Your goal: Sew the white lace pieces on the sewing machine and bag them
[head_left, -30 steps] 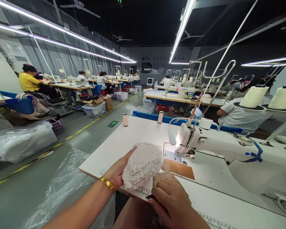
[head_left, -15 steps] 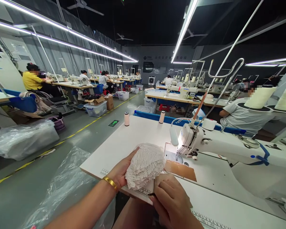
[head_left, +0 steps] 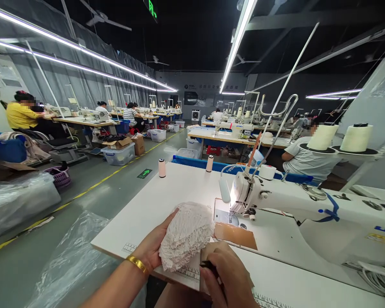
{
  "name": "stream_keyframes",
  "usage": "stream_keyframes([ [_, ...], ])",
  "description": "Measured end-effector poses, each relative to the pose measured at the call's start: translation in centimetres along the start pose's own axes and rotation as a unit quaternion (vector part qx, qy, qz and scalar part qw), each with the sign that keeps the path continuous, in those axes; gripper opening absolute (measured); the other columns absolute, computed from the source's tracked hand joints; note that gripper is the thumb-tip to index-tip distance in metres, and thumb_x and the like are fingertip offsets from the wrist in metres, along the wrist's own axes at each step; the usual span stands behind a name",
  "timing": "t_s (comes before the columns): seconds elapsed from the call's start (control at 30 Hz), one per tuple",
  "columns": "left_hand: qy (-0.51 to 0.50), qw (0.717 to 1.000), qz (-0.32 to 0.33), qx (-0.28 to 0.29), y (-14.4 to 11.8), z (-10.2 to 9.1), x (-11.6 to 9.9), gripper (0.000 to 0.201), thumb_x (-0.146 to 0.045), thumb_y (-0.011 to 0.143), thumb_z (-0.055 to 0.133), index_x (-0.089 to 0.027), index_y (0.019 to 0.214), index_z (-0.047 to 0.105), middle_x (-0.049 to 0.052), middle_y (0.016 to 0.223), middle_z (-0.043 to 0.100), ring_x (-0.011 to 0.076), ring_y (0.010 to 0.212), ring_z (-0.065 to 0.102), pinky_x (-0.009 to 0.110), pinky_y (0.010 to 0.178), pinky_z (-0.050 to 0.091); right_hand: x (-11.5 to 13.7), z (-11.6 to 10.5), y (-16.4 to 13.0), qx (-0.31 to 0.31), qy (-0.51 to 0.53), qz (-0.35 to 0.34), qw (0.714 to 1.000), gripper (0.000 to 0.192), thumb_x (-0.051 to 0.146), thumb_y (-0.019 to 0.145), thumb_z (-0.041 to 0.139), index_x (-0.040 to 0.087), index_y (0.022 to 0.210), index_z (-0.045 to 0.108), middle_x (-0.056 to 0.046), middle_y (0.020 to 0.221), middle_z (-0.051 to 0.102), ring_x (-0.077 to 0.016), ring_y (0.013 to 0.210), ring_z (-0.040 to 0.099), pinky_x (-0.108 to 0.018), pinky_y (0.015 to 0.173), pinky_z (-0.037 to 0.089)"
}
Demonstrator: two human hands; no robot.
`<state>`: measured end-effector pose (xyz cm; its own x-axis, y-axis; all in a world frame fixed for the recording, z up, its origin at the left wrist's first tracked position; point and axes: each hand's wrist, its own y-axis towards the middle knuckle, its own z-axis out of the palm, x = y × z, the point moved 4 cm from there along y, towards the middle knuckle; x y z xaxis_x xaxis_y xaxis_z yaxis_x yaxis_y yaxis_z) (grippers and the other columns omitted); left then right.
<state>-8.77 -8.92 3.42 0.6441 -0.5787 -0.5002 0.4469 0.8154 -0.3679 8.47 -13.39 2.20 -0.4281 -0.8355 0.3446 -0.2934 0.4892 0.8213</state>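
I see the white surface [head_left: 179, 188] ahead, with the sewing machine [head_left: 295, 201] filling its right side, just beyond my hands. On the floor to the left lies a clear plastic bag [head_left: 70, 261]; further off, a clear bin [head_left: 117, 155] carries an open cardboard box [head_left: 115, 141] of dark items. Two thread spools [head_left: 162, 168] stand at the far edge. My left hand [head_left: 152, 246] has its fingers wrapped around the white fringed bundle [head_left: 186, 233] at the near edge. My right hand [head_left: 227, 278], curled, pinches a small dark tool [head_left: 208, 266] beside it.
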Motion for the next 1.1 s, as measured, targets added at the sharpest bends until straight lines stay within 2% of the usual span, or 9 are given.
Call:
stream_keyframes([
  [0.13, -0.002, 1.0, -0.011, -0.002, 0.6, -0.9, 0.1, 0.069, -0.053, 0.101, 0.067, -0.008, 0.153, 0.056, 0.017, 0.124, 0.081, 0.036, 0.123, 0.074, 0.042, 0.113, 0.055, -0.8, -0.2, -0.2, 0.05, -0.001, 0.072, 0.996, 0.02, 0.042, 0.111, 0.049, 0.025, 0.102, 0.057, -0.002, 0.082, 0.066, -0.0211, 0.071, 0.058, -0.032, 0.065, 0.04],
  [0.3, -0.026, 0.999, -0.028, 0.033, 0.5, -0.6, 0.7, 0.069, -0.053, 0.103, 0.063, -0.009, 0.155, 0.054, 0.016, 0.127, 0.08, 0.0356, 0.125, 0.073, 0.041, 0.109, 0.057, -0.3, -0.3, 0.6, 0.051, 0.004, 0.049, 0.997, 0.022, 0.035, 0.112, 0.047, 0.026, 0.092, 0.051, -0.001, 0.079, 0.064, -0.0197, 0.069, 0.055, -0.03, 0.064, 0.037],
  [0.47, -0.037, 0.999, 0.002, -0.008, 0.3, -0.9, 0.2, 0.062, -0.047, 0.104, 0.066, -0.008, 0.151, 0.057, 0.016, 0.122, 0.081, 0.0337, 0.118, 0.076, 0.04, 0.109, 0.057, -0.6, -0.7, 0.3, 0.096, 0.053, 0.074, 0.991, 0.013, 0.034, 0.11, 0.049, 0.027, 0.102, 0.056, -0.001, 0.089, 0.069, -0.0211, 0.077, 0.06, -0.031, 0.068, 0.042],
  [0.57, -0.038, 0.999, 0.004, -0.02, 0.4, -0.7, 0.3, 0.061, -0.045, 0.103, 0.068, -0.006, 0.148, 0.06, 0.017, 0.121, 0.081, 0.0344, 0.116, 0.077, 0.042, 0.109, 0.057, -0.3, -0.6, 0.3, 0.081, 0.025, 0.086, 0.993, 0.019, 0.04, 0.109, 0.051, 0.026, 0.098, 0.057, -0.002, 0.086, 0.067, -0.0221, 0.074, 0.058, -0.031, 0.067, 0.042],
  [0.67, -0.03, 0.999, -0.01, -0.009, 0.3, -0.3, 0.5, 0.063, -0.049, 0.103, 0.067, -0.005, 0.148, 0.061, 0.017, 0.122, 0.081, 0.0356, 0.118, 0.076, 0.042, 0.107, 0.059, 0.2, -0.5, 0.5, 0.059, -0.003, 0.08, 0.995, 0.022, 0.037, 0.109, 0.051, 0.026, 0.091, 0.055, -0.001, 0.081, 0.065, -0.0214, 0.072, 0.057, -0.031, 0.066, 0.04],
  [0.73, -0.021, 1.0, -0.013, -0.014, 0.2, -0.2, 0.5, 0.064, -0.05, 0.102, 0.067, -0.007, 0.149, 0.06, 0.017, 0.121, 0.081, 0.0355, 0.119, 0.076, 0.04, 0.104, 0.061, 0.0, -0.7, 0.4, 0.048, 0.032, 0.095, 0.994, 0.022, 0.035, 0.11, 0.048, 0.026, 0.093, 0.058, -0.001, 0.081, 0.065, -0.0211, 0.072, 0.058, -0.031, 0.067, 0.041],
  [0.83, -0.014, 0.999, -0.01, -0.032, 0.0, -0.5, 0.1, 0.068, -0.051, 0.102, 0.068, -0.009, 0.154, 0.057, 0.016, 0.119, 0.082, 0.0352, 0.116, 0.077, 0.041, 0.101, 0.063, -0.8, -1.1, -0.3, 0.032, 0.097, 0.16, 0.982, 0.022, 0.04, 0.111, 0.047, 0.028, 0.1, 0.061, 0.0, 0.083, 0.067, -0.0208, 0.074, 0.061, -0.031, 0.067, 0.044],
  [0.93, -0.014, 0.999, -0.004, -0.035, 0.0, -0.8, -0.1, 0.07, -0.051, 0.101, 0.069, -0.011, 0.156, 0.055, 0.015, 0.119, 0.082, 0.0353, 0.112, 0.079, 0.043, 0.1, 0.063, -1.3, -0.9, -1.0, 0.035, 0.095, 0.204, 0.974, 0.028, 0.049, 0.11, 0.05, 0.027, 0.097, 0.062, -0.001, 0.084, 0.065, -0.0209, 0.075, 0.06, -0.031, 0.065, 0.044],
  [1.1, -0.023, 0.999, -0.025, -0.021, -0.2, -0.5, 0.4, 0.068, -0.053, 0.099, 0.07, -0.011, 0.151, 0.059, 0.016, 0.115, 0.083, 0.0354, 0.108, 0.08, 0.042, 0.096, 0.064, -0.6, 0.4, -0.9, 0.043, 0.106, 0.222, 0.968, 0.03, 0.053, 0.109, 0.051, 0.028, 0.101, 0.064, 0.0, 0.082, 0.064, -0.02, 0.075, 0.059, -0.03, 0.069, 0.048],
])
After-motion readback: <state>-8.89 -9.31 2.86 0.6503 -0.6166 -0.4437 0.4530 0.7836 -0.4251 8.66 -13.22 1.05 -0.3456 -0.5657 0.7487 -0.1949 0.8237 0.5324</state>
